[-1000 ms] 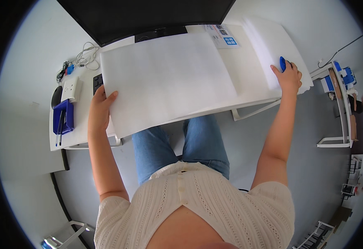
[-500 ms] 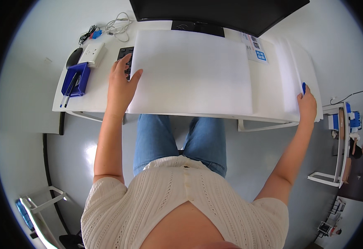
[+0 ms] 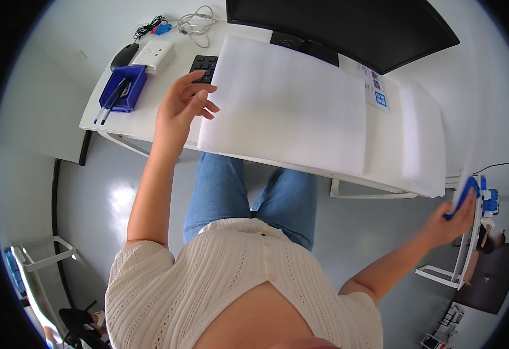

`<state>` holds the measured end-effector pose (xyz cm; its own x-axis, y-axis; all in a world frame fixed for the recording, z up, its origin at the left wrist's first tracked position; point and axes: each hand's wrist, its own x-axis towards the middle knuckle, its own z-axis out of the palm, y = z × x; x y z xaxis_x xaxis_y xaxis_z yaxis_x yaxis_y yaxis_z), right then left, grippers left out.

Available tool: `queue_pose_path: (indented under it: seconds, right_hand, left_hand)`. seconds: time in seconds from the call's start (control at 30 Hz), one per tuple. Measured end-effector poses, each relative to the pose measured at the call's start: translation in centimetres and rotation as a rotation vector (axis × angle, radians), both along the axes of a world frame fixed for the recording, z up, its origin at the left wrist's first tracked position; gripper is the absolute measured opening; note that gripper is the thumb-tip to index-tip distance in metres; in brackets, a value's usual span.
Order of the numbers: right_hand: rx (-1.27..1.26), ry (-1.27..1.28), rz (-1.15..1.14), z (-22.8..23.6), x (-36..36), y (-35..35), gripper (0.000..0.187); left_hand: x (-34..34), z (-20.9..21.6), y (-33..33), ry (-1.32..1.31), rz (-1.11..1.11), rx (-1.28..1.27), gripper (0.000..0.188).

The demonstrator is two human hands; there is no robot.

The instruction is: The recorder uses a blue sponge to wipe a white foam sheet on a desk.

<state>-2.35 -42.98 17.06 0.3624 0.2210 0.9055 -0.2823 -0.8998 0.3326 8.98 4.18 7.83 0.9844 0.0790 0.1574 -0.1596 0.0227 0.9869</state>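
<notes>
A large white sheet (image 3: 292, 104) lies over the middle of the desk and covers part of a black keyboard (image 3: 204, 65). My left hand (image 3: 186, 107) hovers at the sheet's left edge beside the keyboard, open, with its fingers apart and slightly bent. Off the right end of the desk, my right hand (image 3: 449, 225) is closed around a blue object (image 3: 465, 196). A pale, sheet-like blur rises from this object, and I cannot make out its exact kind. On the desk's right end lies another white sheet (image 3: 423, 136).
A black monitor (image 3: 347, 29) stands at the back. On the left are a blue tray (image 3: 129, 96) with pens, a white socket box (image 3: 152, 56), a black mouse (image 3: 124, 56) and coiled cables (image 3: 196, 26). A printed leaflet (image 3: 376, 93) lies right of the monitor base.
My right hand has swung from the desk's right edge outward and toward me with the blue object. My left hand has lifted slightly off the sheet's edge. The view has turned.
</notes>
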Motion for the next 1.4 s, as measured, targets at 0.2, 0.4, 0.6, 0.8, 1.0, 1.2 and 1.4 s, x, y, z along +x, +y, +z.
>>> queue_pose_path:
  seconds: [0.2,0.4,0.6,0.8,1.0,1.2,1.4]
  right_hand:
    - [-0.042,0.394,0.409,-7.0,0.2,7.4,0.027]
    - [-0.108,0.603,0.539,-10.9,1.7,8.3,0.032]
    - [0.277,1.040,0.440,-9.6,4.4,7.5,0.059]
    - [0.635,1.292,0.539,-7.0,5.2,9.0,0.043]
    - [0.627,0.841,1.200,-8.8,5.6,24.9,0.040]
    - [0.272,0.694,1.189,-13.7,5.0,31.1,0.027]
    - [0.405,0.872,0.772,-12.4,6.1,22.1,0.038]
  left_hand:
    - [1.1,-1.0,0.0,0.175,-0.413,-0.545,0.069]
    - [-0.1,-3.0,1.0,0.431,-0.508,-0.772,0.061]
    - [-1.1,-2.3,-1.2,0.525,-0.381,-0.614,0.041]
    - [-0.5,-3.0,-1.8,0.527,-0.155,-0.594,0.041]
    - [0.1,-4.4,-0.4,0.557,-0.324,-0.739,0.036]
    - [0.1,-3.7,0.1,0.569,-0.307,-0.557,0.033]
    - [-0.2,-3.6,-0.9,0.542,-0.301,-0.597,0.043]
